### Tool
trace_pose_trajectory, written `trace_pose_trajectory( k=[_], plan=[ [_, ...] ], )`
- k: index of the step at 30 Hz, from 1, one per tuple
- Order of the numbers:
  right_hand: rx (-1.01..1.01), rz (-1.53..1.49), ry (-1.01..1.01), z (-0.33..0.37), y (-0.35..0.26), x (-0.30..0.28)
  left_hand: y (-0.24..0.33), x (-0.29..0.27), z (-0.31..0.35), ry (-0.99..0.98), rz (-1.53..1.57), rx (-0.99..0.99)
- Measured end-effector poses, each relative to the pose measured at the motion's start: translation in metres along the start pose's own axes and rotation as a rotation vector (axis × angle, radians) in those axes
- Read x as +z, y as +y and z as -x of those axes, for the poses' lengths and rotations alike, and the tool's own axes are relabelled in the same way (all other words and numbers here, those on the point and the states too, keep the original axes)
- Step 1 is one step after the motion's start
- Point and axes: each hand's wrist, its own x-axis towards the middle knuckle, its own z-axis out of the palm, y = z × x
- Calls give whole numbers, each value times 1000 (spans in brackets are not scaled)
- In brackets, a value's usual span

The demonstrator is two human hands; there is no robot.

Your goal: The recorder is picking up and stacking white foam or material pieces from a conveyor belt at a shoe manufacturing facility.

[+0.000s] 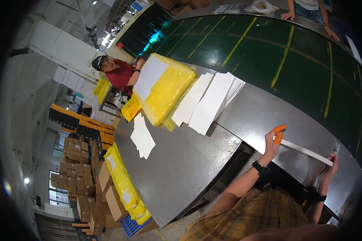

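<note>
Between my two hands is a long, narrow white piece [305,151], perhaps a slim box or folded card seen edge-on; I cannot tell which. My left hand [271,145], with orange finger covers on two fingers, is closed on its left end. At the other end, my right hand [329,172] grips it with the fingers wrapped round. The piece is held just above the steel work surface [261,108] beside the green belt. Left of my hands, flat white card sheets [213,102] lie overlapping on the steel, and more white sheets [142,136] lie further left.
A yellow plastic-wrapped pack [169,88] stands by the sheets, near a co-worker in a red shirt [122,74]. The green conveyor belt [265,52] runs across the far side, where another person's hands [288,15] rest. A yellow-wrapped bundle [124,186] lies along the table's left edge.
</note>
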Motion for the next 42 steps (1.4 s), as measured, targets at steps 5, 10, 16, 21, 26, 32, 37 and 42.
trace_pose_trajectory(
  k=[5, 10, 16, 21, 26, 32, 37, 42],
  plan=[
    [10, -26, -8, -1, 2, -2, 1, 0, -1, -6, -13, 6],
    [19, -14, -7, 1, -2, 2, -1, 0, -1, 1, -17, 17],
    [21, -7, 1, 0, -1, -2, 0, 2, 0, -11, -8, -1],
    [17, 1, -11, 1, -1, 0, -4, -2, 0, -13, -6, 3],
    [13, 0, 1, 0, 1, -2, -3, -1, -1, -20, 4, 11],
    [19, -29, -22, -2, 5, -4, -2, -2, -1, -18, -3, 23],
    [0, 2, -9, -1, 4, -4, 4, 1, 0, -7, -19, 14],
    [13, -11, -25, 0, 4, -8, 6, 1, 2, -13, -15, 1]
  ],
)
